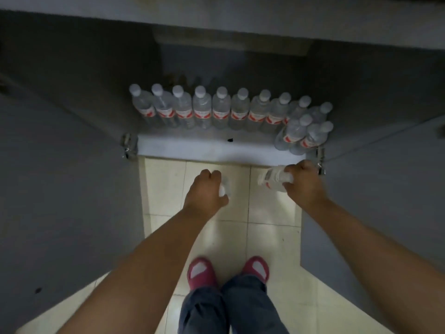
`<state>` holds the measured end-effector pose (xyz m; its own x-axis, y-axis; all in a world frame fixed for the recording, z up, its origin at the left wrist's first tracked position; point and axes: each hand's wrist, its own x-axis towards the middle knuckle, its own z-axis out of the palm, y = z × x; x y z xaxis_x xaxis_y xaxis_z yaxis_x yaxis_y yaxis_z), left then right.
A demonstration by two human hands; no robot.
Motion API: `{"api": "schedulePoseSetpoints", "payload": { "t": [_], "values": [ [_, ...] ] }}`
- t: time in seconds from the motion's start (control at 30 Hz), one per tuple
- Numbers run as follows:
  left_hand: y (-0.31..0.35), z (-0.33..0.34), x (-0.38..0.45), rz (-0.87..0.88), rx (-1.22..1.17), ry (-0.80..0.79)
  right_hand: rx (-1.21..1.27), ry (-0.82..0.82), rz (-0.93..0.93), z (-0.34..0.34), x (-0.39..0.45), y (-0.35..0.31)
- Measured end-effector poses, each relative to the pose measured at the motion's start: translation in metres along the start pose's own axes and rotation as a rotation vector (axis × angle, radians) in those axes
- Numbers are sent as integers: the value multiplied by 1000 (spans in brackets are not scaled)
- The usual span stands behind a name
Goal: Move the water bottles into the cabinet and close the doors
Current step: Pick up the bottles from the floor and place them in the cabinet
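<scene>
The low cabinet [216,150] stands open, both doors swung outward. On its white shelf stands a row of several clear water bottles [202,112] with white caps and red labels, and a few more cluster at the right end [305,133]. My left hand [207,191] is closed around a water bottle [224,188] just in front of the shelf edge; only its cap and a bit of its body show. My right hand [303,182] grips another bottle [272,178] held sideways, near the shelf's right front corner.
The left door [67,189] and right door [375,189] flank me on both sides, hinges at the shelf corners. Pale tiled floor [265,237] lies between them. My feet in pink slippers [202,273] stand on it. A grey countertop [240,20] overhangs above.
</scene>
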<state>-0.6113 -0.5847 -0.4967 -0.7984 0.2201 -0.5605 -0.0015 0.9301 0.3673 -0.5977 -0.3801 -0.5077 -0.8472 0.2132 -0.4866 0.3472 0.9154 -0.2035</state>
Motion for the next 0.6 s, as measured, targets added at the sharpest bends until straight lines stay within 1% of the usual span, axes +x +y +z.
{"api": "schedulePoseSetpoints", "payload": {
  "t": [0.07, 0.13, 0.2, 0.3, 0.43, 0.6],
  "values": [
    [3, 3, 29, 27, -12, 41, -12, 46, -43, 4, 22, 4],
    [7, 9, 54, 36, -26, 75, -11, 60, -50, 8, 42, 8],
    [9, 17, 83, 40, -33, 137, 8, 115, -50, 11, 64, 12],
    [6, 25, 121, 67, 10, 195, 4, 149, -74, 16, 95, 15],
    [-4, 36, 168, 140, 76, 266, -33, 181, -179, 34, 133, 21],
    [-9, 33, 206, 189, 135, 399, -88, 276, -229, 46, 168, 13]
  ]
}}
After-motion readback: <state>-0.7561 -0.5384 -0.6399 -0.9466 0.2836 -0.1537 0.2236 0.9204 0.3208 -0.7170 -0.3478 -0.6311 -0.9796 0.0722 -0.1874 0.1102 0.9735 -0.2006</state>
